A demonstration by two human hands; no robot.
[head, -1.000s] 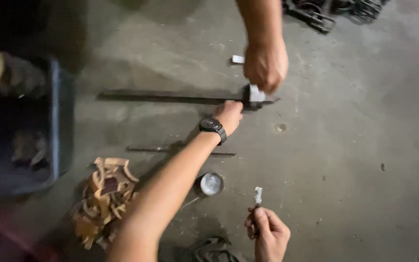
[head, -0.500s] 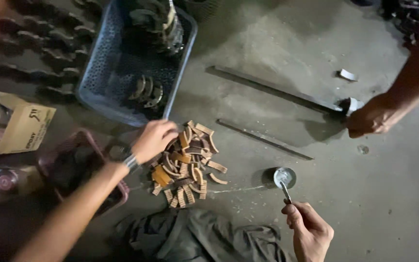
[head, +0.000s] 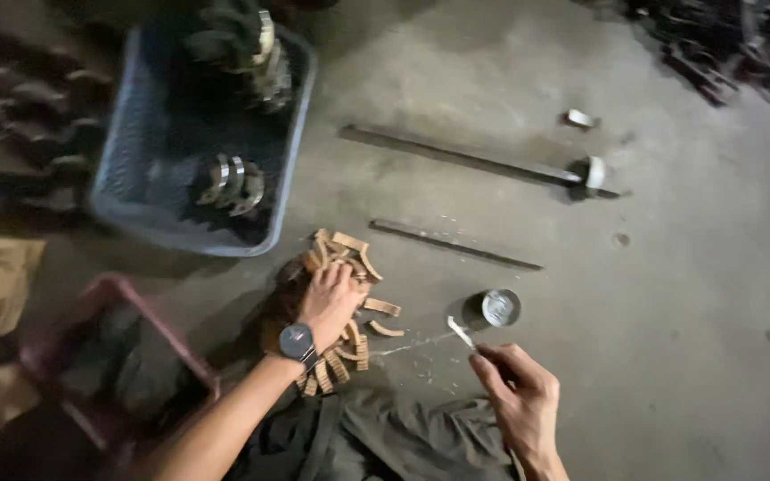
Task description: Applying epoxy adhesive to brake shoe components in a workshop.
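— Head view: what is the left hand [head: 330, 301] doing?
— Fingers curled down, grasping into the pile of tan curved pieces [head: 349, 303] on the concrete floor [head: 670, 312], just below the blue basket [head: 291, 134].
— And the right hand [head: 514, 392]?
— Pinched on a small brush [head: 462, 332], tip near the round tin [head: 500, 307]. Two long bars [head: 456, 245] lie beyond.

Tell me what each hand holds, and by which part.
The right hand pinches a small brush by its handle end. The left hand rests on the curved brown pieces, grip unclear.
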